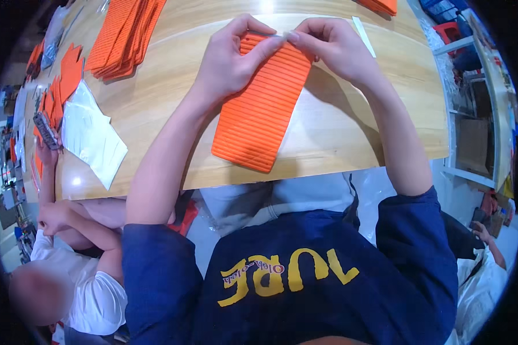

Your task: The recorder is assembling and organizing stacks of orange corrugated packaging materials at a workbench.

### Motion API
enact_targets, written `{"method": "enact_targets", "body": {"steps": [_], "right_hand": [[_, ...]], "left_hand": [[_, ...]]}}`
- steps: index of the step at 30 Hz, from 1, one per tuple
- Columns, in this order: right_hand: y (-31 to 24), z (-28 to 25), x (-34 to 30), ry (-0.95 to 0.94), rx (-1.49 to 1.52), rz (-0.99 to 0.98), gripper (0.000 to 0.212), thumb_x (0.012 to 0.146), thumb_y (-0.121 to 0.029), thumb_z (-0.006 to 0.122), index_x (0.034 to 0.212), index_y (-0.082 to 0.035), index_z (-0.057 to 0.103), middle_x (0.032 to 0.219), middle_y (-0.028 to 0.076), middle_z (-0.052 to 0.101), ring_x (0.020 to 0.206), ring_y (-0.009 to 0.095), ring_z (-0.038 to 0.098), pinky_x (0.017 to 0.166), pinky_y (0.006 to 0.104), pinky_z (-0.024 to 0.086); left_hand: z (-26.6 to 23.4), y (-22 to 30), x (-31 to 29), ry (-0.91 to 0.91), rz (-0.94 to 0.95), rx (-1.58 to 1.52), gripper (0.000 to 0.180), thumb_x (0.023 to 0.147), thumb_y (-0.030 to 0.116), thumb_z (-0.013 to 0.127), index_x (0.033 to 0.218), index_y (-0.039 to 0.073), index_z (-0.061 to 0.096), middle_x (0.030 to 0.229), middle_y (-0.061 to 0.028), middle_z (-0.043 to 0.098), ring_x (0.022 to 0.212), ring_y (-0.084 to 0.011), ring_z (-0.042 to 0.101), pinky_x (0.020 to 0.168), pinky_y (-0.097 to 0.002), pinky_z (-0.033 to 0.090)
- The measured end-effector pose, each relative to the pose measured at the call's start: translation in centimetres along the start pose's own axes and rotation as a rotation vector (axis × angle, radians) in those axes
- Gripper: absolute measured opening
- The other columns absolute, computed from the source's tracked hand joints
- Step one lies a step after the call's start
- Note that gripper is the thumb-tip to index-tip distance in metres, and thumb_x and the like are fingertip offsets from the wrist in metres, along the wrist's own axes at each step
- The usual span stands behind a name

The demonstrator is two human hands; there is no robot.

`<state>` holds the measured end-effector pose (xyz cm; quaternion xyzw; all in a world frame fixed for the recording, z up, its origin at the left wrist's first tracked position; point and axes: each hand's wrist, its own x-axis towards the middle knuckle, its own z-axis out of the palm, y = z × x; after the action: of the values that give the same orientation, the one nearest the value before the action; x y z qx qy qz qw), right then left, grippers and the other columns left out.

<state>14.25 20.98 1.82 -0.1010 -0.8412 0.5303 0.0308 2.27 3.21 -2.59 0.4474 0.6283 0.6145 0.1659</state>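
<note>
An orange ribbed panel lies slanted near the table's front edge, its far end between my two hands. My left hand is closed on the panel's far left corner, thumb on top. My right hand pinches at the far right corner, with its thumb tip nearly meeting the left one. Something small and whitish shows at the thumb tips, too small to name. The fingers under the panel are hidden. Just right of my right hand, a narrow white strip lies on the table.
A stack of orange ribbed panels lies at the far left. White sheets and loose orange pieces are nearer the left edge. A co-worker in a white shirt sits left, holding a dark object. A shelf rack stands right.
</note>
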Motion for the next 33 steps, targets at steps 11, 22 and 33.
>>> {"method": "enact_targets", "body": {"steps": [11,22,33], "right_hand": [[0.6,3.9,-0.3,0.222,0.722,-0.199,0.027,0.102,-0.018,0.065,0.115,0.006,0.067,0.095,0.010,0.071,0.083,0.012,0.065,0.078,0.0218,0.056],[1.5,3.8,-0.4,0.263,0.675,-0.278,0.028,0.102,-0.017,0.064,0.118,0.006,0.065,0.099,0.010,0.070,0.084,0.011,0.065,0.077,0.0219,0.056],[-0.3,5.5,-0.9,0.430,0.517,-0.418,0.022,0.098,-0.009,0.068,0.114,0.002,0.058,0.093,0.010,0.070,0.078,0.010,0.064,0.068,0.0194,0.054]], "left_hand": [[-0.4,1.9,0.2,0.257,0.026,-0.149,0.019,0.095,0.009,0.072,0.106,-0.003,0.061,0.092,-0.0123,0.069,0.077,-0.0139,0.065,0.070,-0.0237,0.055],[-0.3,2.3,0.2,0.243,0.043,-0.201,0.017,0.095,0.006,0.072,0.104,-0.003,0.061,0.092,-0.0107,0.068,0.077,-0.0130,0.065,0.071,-0.0237,0.055],[0.2,2.7,0.2,0.257,0.100,-0.231,0.014,0.095,0.005,0.071,0.103,-0.002,0.061,0.094,-0.0112,0.068,0.079,-0.0131,0.064,0.073,-0.0233,0.054]]}}
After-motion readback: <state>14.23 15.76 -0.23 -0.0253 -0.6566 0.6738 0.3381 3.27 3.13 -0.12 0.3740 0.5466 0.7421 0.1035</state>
